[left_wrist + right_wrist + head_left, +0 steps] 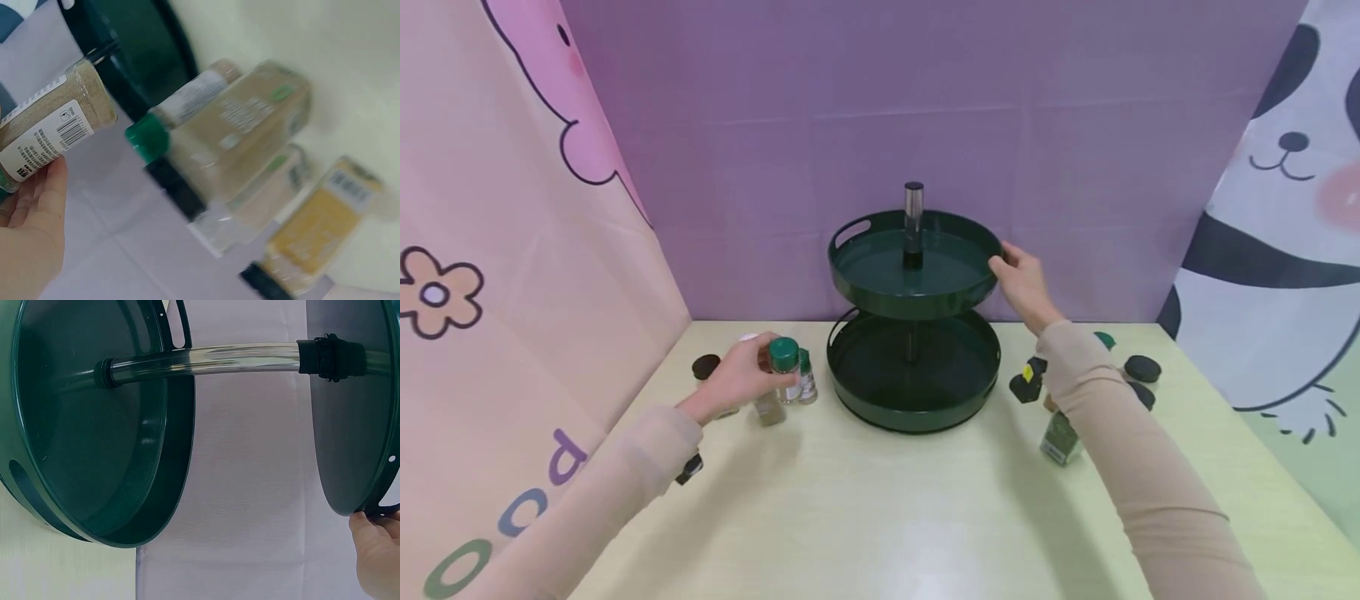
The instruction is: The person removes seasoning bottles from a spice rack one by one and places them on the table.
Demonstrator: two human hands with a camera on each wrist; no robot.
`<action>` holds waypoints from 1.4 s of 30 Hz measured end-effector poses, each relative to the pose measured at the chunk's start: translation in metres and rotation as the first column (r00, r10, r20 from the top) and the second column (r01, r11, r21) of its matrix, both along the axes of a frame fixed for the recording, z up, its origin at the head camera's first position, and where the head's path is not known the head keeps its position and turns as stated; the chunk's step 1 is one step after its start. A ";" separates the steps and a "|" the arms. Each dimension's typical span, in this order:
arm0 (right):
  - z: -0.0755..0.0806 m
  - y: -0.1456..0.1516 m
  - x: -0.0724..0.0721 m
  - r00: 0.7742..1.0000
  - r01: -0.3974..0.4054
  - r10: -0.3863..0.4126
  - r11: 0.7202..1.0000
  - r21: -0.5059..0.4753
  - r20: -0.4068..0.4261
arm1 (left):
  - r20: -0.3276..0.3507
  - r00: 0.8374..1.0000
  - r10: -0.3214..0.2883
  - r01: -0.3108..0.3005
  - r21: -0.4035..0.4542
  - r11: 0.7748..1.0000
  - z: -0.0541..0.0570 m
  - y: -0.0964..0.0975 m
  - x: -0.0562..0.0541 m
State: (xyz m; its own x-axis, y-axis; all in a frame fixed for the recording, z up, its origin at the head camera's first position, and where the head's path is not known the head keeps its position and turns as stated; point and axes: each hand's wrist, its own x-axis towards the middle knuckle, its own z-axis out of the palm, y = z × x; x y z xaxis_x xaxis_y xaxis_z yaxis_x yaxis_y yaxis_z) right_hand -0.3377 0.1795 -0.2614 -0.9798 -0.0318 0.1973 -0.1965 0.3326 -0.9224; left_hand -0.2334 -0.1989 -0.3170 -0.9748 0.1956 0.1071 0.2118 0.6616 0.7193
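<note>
My left hand grips a green-capped spice jar above the left side of the table. In the left wrist view this jar holds brownish powder and bears a white barcode label. At the centre stands a dark green two-tier round organizer, its upper tray joined to the lower tray by a shiny metal post. My right hand holds the right rim of the upper tray, near the handle cutout. Both trays show bare floors.
Left of the organizer stand several spice jars, among them a small green-capped jar and a yellow-filled jar. Several more are on the right, including a green herb jar and a black-capped jar. A purple cloth hangs behind.
</note>
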 end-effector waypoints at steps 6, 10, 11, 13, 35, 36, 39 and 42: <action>0.001 0.001 0.000 1.000 0.003 -0.003 1.000 0.009 -0.005 | 0.007 1.000 0.010 -0.009 -0.024 1.000 -0.022 -0.008 0.008; 0.001 0.001 0.000 1.000 0.000 0.000 1.000 0.003 0.003 | 0.020 0.999 0.025 -0.024 -0.045 0.999 -0.033 -0.012 0.011; 0.001 0.001 0.000 1.000 0.001 -0.001 1.000 0.001 0.003 | 0.029 0.999 0.026 -0.024 -0.045 0.999 -0.036 -0.013 0.012; 0.001 0.002 0.000 1.000 0.001 -0.001 1.000 0.000 0.006 | 0.043 0.999 0.029 -0.027 -0.039 0.999 -0.040 -0.014 0.013; 0.003 0.000 -0.002 1.000 -0.005 0.005 1.000 0.007 0.012 | 0.112 0.989 0.100 -0.097 -0.027 0.995 -0.075 -0.027 0.026; 0.003 0.000 -0.002 1.000 -0.007 0.007 1.000 0.009 0.011 | 0.114 0.988 0.100 -0.097 -0.027 0.995 -0.076 -0.027 0.026; 0.002 0.000 -0.002 1.000 -0.008 0.008 1.000 0.013 0.012 | 0.122 0.987 0.101 -0.098 -0.027 0.995 -0.079 -0.028 0.027; 0.001 0.000 -0.002 1.000 -0.008 0.008 1.000 0.007 0.007 | 0.128 0.987 0.097 -0.097 -0.009 0.995 -0.082 -0.029 0.028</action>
State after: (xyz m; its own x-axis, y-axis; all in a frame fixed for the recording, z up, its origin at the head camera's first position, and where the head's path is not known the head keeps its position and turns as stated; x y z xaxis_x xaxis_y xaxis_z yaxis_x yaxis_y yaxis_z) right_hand -0.3397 0.1797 -0.2602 -0.9809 -0.0408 0.1901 -0.1927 0.3376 -0.9213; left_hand -0.2057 -0.2275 -0.3992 -0.9948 0.0996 -0.0208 0.0524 0.6768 0.7343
